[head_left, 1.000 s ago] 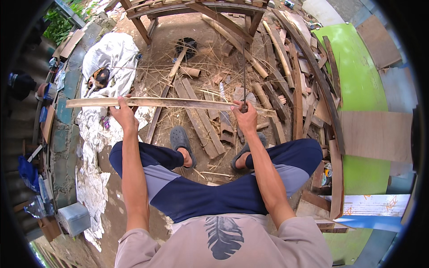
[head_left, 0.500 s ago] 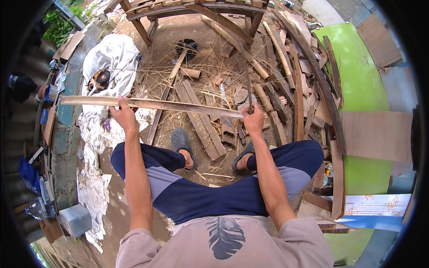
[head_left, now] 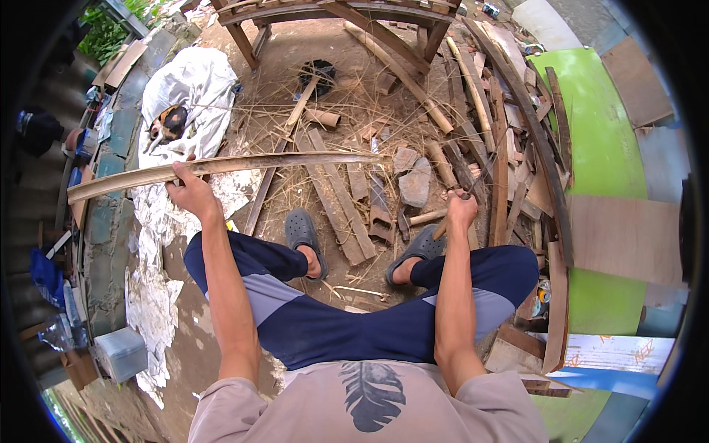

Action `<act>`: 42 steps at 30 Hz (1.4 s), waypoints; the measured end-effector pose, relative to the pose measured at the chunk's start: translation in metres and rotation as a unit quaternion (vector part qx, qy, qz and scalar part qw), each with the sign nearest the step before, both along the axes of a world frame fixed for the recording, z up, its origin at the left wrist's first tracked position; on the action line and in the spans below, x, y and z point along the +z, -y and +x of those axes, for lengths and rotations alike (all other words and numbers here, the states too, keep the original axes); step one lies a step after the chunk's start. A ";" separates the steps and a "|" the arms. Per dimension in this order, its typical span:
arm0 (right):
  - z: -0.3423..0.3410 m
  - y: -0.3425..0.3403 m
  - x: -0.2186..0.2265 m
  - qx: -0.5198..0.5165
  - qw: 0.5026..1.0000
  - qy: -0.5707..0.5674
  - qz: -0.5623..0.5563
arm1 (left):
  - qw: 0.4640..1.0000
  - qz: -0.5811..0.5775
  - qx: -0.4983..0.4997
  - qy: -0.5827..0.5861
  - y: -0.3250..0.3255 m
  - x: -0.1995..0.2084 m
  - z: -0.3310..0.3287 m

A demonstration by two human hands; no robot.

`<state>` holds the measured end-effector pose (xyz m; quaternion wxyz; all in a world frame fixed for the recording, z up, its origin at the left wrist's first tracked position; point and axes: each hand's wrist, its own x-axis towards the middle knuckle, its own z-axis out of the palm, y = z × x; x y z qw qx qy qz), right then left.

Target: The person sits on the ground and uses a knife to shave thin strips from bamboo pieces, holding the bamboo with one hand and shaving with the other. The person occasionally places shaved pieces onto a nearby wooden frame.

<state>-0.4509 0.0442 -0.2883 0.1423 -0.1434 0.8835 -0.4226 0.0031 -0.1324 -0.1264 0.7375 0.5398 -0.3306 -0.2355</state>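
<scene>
My left hand [head_left: 193, 193] is closed around a long split bamboo strip [head_left: 273, 162], gripping it left of its middle. The strip lies crosswise in front of me, its free right end raised over the littered ground. To the right, above my knee, my right hand [head_left: 461, 210] grips a long knife by its wooden handle [head_left: 441, 227]. Its dark blade points away to the upper right, blurred and hard to make out against the wood pile. The right hand is apart from the strip.
A calico cat [head_left: 170, 122] lies on a white cloth [head_left: 193, 81] at left. Between my feet and a wooden bench [head_left: 295, 15] lie planks [head_left: 336, 196], a handsaw [head_left: 380, 221], a stone [head_left: 416, 183] and shavings. Scrap wood [head_left: 517, 148] and a green panel [head_left: 602, 148] stand right.
My right hand has let go of the strip's right end and moved right and slightly nearer, with the knife turned rightward. The strip has shifted left, its right end rising.
</scene>
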 end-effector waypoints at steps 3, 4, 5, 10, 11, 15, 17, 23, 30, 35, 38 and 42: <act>0.005 0.004 -0.007 0.042 0.996 0.061 -0.048 | 1.000 -0.001 -0.010 -0.008 0.006 0.000 0.003; 0.008 0.003 -0.007 0.062 0.994 0.080 -0.050 | 0.999 -0.001 -0.011 -0.045 0.007 0.000 0.001; 0.014 0.003 -0.006 0.080 0.991 0.099 -0.051 | 0.997 0.002 -0.012 -0.082 0.003 0.008 -0.010; 0.057 0.014 0.043 0.148 0.950 0.264 -0.078 | 0.960 -0.032 -0.061 -0.273 0.014 -0.004 -0.005; 0.062 0.015 0.042 0.164 0.945 0.274 -0.071 | 0.960 -0.017 -0.052 -0.273 0.017 -0.006 -0.006; 0.091 0.029 0.034 0.177 0.939 0.293 -0.005 | 0.968 0.022 -0.006 -0.249 0.031 0.009 -0.029; 0.108 0.038 0.035 0.175 0.931 0.320 0.011 | 0.969 0.023 -0.011 -0.247 0.043 0.005 -0.027; 0.131 0.070 0.045 0.346 0.931 0.088 0.076 | 0.949 0.061 0.000 -0.310 0.091 -0.012 -0.025; 0.131 0.104 0.165 0.448 0.877 0.070 0.155 | 0.928 0.093 0.097 -0.349 0.101 0.001 -0.006; 0.139 0.123 0.304 0.503 0.857 -0.031 0.110 | 0.896 0.179 0.138 -0.383 0.091 0.110 -0.006; 0.151 0.137 0.394 0.530 0.836 -0.096 0.109 | 0.881 0.231 0.148 -0.385 0.093 0.184 -0.001; 0.185 0.172 0.492 0.558 0.817 -0.111 0.096 | 0.869 0.224 0.137 -0.418 0.104 0.273 0.031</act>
